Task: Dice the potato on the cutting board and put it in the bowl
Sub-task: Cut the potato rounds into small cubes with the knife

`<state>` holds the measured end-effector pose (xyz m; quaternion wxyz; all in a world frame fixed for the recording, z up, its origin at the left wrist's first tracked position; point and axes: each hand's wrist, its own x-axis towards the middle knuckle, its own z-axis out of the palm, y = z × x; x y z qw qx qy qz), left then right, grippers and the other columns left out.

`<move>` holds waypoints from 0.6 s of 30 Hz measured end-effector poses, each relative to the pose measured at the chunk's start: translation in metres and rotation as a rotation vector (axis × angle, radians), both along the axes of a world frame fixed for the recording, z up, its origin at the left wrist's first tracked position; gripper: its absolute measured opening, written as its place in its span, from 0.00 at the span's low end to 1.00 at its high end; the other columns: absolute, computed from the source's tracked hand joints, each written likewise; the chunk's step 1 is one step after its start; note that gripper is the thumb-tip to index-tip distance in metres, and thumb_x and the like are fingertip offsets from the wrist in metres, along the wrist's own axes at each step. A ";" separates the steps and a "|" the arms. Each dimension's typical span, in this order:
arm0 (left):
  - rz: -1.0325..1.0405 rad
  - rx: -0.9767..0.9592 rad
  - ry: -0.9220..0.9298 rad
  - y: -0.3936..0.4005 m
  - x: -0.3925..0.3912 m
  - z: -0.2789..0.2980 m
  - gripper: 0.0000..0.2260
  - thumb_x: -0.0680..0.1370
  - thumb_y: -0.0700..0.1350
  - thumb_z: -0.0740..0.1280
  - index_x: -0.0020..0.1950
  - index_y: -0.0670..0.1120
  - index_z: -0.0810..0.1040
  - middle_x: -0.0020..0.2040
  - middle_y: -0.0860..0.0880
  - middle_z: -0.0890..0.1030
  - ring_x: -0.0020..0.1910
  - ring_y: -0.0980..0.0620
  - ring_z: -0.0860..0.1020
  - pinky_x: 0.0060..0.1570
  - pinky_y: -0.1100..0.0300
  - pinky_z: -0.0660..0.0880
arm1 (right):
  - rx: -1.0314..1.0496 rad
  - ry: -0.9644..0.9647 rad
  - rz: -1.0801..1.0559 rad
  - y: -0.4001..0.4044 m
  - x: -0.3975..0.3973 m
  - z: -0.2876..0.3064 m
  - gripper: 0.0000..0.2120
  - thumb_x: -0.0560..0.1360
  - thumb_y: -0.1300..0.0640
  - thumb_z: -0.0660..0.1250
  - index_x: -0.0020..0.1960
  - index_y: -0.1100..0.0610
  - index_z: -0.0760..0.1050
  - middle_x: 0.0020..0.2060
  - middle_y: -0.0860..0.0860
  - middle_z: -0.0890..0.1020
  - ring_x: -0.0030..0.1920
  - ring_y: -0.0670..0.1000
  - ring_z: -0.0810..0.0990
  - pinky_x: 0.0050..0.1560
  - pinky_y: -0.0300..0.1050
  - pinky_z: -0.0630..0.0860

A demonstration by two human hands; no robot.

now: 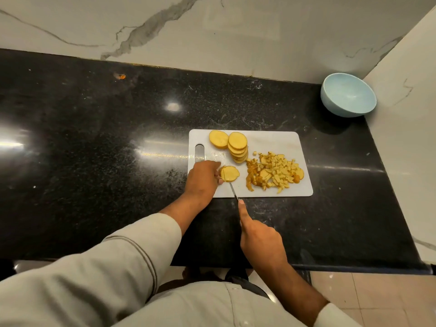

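Observation:
A white cutting board lies on the black counter. On it a small stack of potato slices sits near the front left, held at its left edge by the fingertips of my left hand. My right hand grips a knife, index finger stretched along its spine, the blade cutting into the slices. A leaning row of round slices lies at the back of the board. A pile of diced potato covers the board's right half. The light blue bowl stands empty at the back right corner.
The black polished counter stretches wide to the left of the board. A marble wall runs behind it and a white side wall closes the right, right beside the bowl. The counter's front edge lies just under my right wrist.

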<state>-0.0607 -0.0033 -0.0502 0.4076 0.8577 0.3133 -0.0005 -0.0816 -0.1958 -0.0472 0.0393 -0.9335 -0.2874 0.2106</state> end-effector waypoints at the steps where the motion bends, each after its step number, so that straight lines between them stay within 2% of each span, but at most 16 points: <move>1: 0.037 -0.049 -0.023 0.000 -0.003 -0.001 0.19 0.73 0.35 0.71 0.63 0.45 0.78 0.45 0.51 0.79 0.46 0.52 0.78 0.49 0.60 0.74 | 0.023 -0.026 -0.007 0.005 0.001 0.002 0.34 0.80 0.56 0.54 0.77 0.46 0.35 0.37 0.48 0.74 0.34 0.50 0.77 0.35 0.49 0.77; 3: 0.045 -0.048 -0.034 -0.001 -0.007 -0.002 0.26 0.72 0.36 0.72 0.69 0.46 0.74 0.47 0.50 0.78 0.46 0.51 0.77 0.51 0.59 0.75 | 0.043 -0.076 0.005 0.021 0.004 0.004 0.34 0.79 0.57 0.54 0.78 0.47 0.37 0.34 0.48 0.69 0.30 0.50 0.72 0.29 0.47 0.70; 5: 0.011 0.001 -0.017 -0.002 -0.010 -0.002 0.30 0.72 0.36 0.73 0.73 0.48 0.69 0.50 0.48 0.77 0.47 0.51 0.76 0.52 0.59 0.75 | 0.041 -0.088 0.022 0.039 0.007 0.002 0.35 0.79 0.59 0.54 0.78 0.48 0.39 0.35 0.50 0.69 0.31 0.52 0.70 0.30 0.46 0.66; 7: -0.007 0.003 -0.023 -0.003 -0.011 0.000 0.34 0.73 0.34 0.70 0.76 0.51 0.63 0.53 0.47 0.76 0.45 0.54 0.74 0.49 0.63 0.73 | 0.049 -0.068 0.021 0.053 0.011 -0.002 0.35 0.79 0.59 0.55 0.78 0.49 0.39 0.38 0.53 0.74 0.34 0.54 0.74 0.32 0.47 0.67; 10: -0.043 0.022 -0.025 -0.004 -0.010 0.003 0.34 0.75 0.36 0.66 0.78 0.54 0.57 0.55 0.46 0.74 0.49 0.50 0.75 0.53 0.56 0.75 | 0.069 -0.064 0.026 0.065 0.018 -0.007 0.34 0.78 0.60 0.54 0.79 0.50 0.42 0.43 0.55 0.79 0.41 0.58 0.79 0.35 0.49 0.66; 13: -0.081 0.052 -0.005 -0.005 -0.006 0.004 0.32 0.77 0.40 0.64 0.78 0.55 0.56 0.55 0.46 0.74 0.53 0.46 0.76 0.55 0.51 0.75 | 0.056 -0.058 0.029 0.071 0.027 -0.009 0.34 0.78 0.59 0.54 0.79 0.50 0.42 0.43 0.55 0.79 0.41 0.58 0.79 0.35 0.49 0.65; 16: -0.122 0.078 0.088 -0.002 -0.001 0.003 0.35 0.75 0.40 0.69 0.78 0.53 0.57 0.57 0.45 0.72 0.56 0.45 0.76 0.55 0.52 0.75 | 0.035 -0.065 -0.015 0.068 0.031 -0.011 0.34 0.78 0.58 0.54 0.78 0.47 0.41 0.40 0.54 0.76 0.36 0.55 0.74 0.33 0.47 0.64; 18: -0.147 0.085 0.135 -0.001 0.001 0.003 0.38 0.73 0.40 0.72 0.78 0.53 0.57 0.60 0.44 0.71 0.59 0.45 0.75 0.56 0.52 0.74 | 0.021 -0.076 -0.057 0.062 0.035 -0.013 0.34 0.78 0.58 0.54 0.78 0.47 0.40 0.42 0.54 0.77 0.35 0.54 0.73 0.32 0.46 0.64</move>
